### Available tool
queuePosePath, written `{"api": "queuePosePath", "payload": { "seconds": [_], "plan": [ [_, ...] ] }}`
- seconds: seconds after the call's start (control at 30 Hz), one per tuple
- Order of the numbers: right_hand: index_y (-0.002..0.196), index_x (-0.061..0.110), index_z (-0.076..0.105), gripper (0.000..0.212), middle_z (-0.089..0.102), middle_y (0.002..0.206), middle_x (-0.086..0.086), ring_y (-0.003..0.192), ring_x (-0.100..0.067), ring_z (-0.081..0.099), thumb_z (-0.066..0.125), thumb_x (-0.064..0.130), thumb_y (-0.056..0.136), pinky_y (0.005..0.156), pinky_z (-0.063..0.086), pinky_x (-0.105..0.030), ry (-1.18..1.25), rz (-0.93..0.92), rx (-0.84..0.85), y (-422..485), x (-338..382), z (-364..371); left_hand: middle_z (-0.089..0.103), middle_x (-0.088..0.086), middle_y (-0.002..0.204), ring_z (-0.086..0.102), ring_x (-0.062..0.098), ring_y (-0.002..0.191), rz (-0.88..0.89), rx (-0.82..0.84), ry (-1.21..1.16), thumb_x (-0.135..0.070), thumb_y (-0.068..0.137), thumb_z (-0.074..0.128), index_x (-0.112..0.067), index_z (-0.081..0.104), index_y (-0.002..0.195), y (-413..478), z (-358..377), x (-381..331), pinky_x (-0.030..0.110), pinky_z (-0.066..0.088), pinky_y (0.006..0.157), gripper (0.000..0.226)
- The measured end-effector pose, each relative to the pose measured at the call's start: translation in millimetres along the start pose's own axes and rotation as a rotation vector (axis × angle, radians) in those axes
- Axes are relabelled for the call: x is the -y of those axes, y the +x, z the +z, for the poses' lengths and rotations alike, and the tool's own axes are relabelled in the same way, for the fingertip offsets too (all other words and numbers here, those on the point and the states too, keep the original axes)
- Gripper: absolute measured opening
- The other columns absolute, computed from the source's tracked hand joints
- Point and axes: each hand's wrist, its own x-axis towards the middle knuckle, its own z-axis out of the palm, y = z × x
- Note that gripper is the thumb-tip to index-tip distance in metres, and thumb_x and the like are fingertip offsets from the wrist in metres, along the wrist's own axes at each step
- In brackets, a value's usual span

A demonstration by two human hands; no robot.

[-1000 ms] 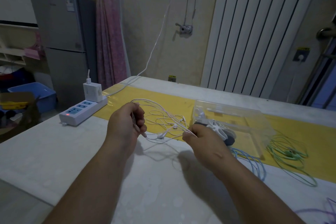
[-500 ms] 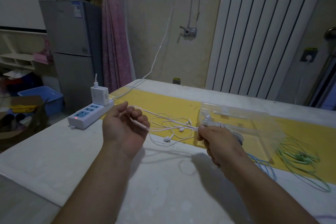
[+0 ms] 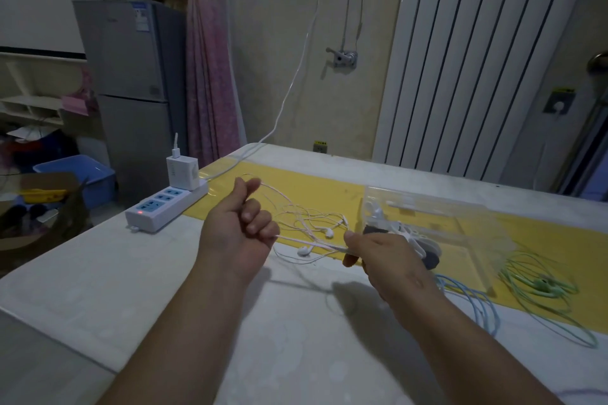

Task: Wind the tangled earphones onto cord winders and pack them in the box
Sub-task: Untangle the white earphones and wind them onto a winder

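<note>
White tangled wired earphones (image 3: 316,228): mid-frame, one run of cord pulled straight between both hands, the remaining loops sagging behind it toward the pale surface (image 3: 131,273). Two earbuds visible in the tangle. Cannot tell if they touch down.

Left hand (image 3: 238,233): fist, fingers curled round the cord, thumb up, a loop running past the thumb tip.

Right hand (image 3: 388,263): thumb and forefinger pinch the other end of the straight run, other fingers curled under.

White-and-grey cord winder (image 3: 406,237): just past the right knuckles, at the near left corner of the clear plastic box (image 3: 467,217). Cannot tell whether the right hand holds it too or whether it lies at the box.

The box sits right of centre on a yellow strip (image 3: 312,189) that crosses the surface from left to the right edge.

Light-blue earphone cord (image 3: 477,302): loose on the surface, just right of the right wrist, below the box.

Green earphones (image 3: 546,286): loose pile further right, partly on the yellow strip.

White power strip (image 3: 164,209): left of the hands near the surface edge, red light on, white charger block (image 3: 182,171) plugged in at its far end.

Background: grey fridge (image 3: 131,76) upper left, pink curtain (image 3: 210,76) beside it, white ribbed radiator panel (image 3: 477,59) upper right.
</note>
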Motion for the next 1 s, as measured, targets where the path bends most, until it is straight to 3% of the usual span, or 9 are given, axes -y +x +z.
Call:
{"api": "queuePosePath", "payload": {
  "seconds": [0.07,0.17,0.3,0.47,0.57,0.63,0.77,0.83,1.0],
  "plan": [
    [0.052,0.014,0.066,0.058,0.042,0.043,0.007,0.046,-0.013,0.038,0.045,0.044,0.097,0.052,0.029,-0.027,-0.012,0.026,-0.010,1,1,2,0.027,-0.005,0.048,0.023,0.010,0.038,-0.026,-0.134,-0.047,-0.031,0.096,0.048,-0.017,0.051,0.067,2,-4,-3,0.021,0.023,0.045,0.033],
    [0.052,0.013,0.059,0.057,0.045,0.048,0.004,0.051,-0.015,0.042,0.044,0.045,0.098,0.054,0.031,-0.028,-0.101,0.003,0.000,1,0,-1,0.043,-0.003,0.055,0.040,0.011,0.045,0.007,-0.243,-0.163,-0.025,0.099,0.038,-0.017,0.049,0.067,5,-8,-6,0.023,0.031,0.055,0.035],
    [0.050,0.016,0.054,0.050,0.040,0.038,0.009,0.047,-0.012,0.041,0.056,0.043,0.093,0.053,0.030,-0.028,-0.175,-0.050,0.056,-3,0,1,0.062,-0.006,0.090,0.052,0.008,0.086,0.088,-0.235,-0.006,-0.041,0.098,0.043,-0.019,0.074,0.102,5,-6,-3,0.029,0.038,0.083,0.038],
    [0.053,0.017,0.057,0.049,0.041,0.038,0.009,0.039,-0.005,0.039,0.053,0.044,0.094,0.051,0.030,-0.026,-0.222,-0.081,0.081,-3,1,4,0.055,0.007,0.128,0.058,0.026,0.113,0.060,0.008,-0.059,-0.060,0.093,0.041,-0.029,0.054,0.133,-3,2,-2,0.051,0.044,0.097,0.052],
    [0.058,0.015,0.058,0.049,0.045,0.047,0.007,0.047,-0.009,0.043,0.048,0.042,0.097,0.052,0.030,-0.027,-0.263,-0.104,0.107,-5,1,5,0.058,0.007,0.105,0.061,0.021,0.078,0.021,0.087,-0.061,-0.071,0.088,0.038,-0.043,0.042,0.138,-4,2,1,0.040,0.050,0.080,0.057],
    [0.060,0.014,0.059,0.048,0.046,0.048,0.006,0.048,-0.010,0.044,0.048,0.041,0.098,0.053,0.031,-0.027,-0.255,-0.096,0.110,-7,2,5,0.047,0.002,0.077,0.038,0.014,0.054,-0.003,0.036,-0.033,-0.070,0.090,0.035,-0.042,0.044,0.136,-1,0,1,0.025,0.036,0.058,0.055],
    [0.080,0.007,0.064,0.036,0.051,0.060,0.003,0.059,-0.015,0.045,0.047,0.034,0.097,0.059,0.032,-0.029,-0.116,-0.050,0.076,-5,1,4,0.037,-0.001,0.063,0.022,0.010,0.046,-0.074,0.011,0.073,-0.055,0.097,0.036,-0.023,0.060,0.122,-1,-3,2,0.021,0.018,0.048,0.047],
    [0.085,0.007,0.062,0.028,0.049,0.063,0.002,0.062,-0.018,0.043,0.048,0.029,0.095,0.060,0.030,-0.030,-0.032,-0.035,0.066,-3,-2,4,0.037,-0.001,0.063,0.022,0.010,0.044,-0.116,0.001,0.144,-0.046,0.098,0.039,-0.011,0.064,0.099,-2,-2,5,0.019,0.016,0.045,0.043],
    [0.081,0.019,0.063,0.026,0.050,0.058,0.009,0.063,-0.017,0.043,0.046,0.038,0.072,0.059,0.031,-0.030,0.097,-0.023,-0.006,3,-8,3,0.040,0.000,0.058,0.025,0.009,0.039,-0.222,0.052,0.290,-0.045,0.099,0.039,-0.015,0.046,0.067,-4,-1,7,0.017,0.016,0.038,0.045]
  ]
}}
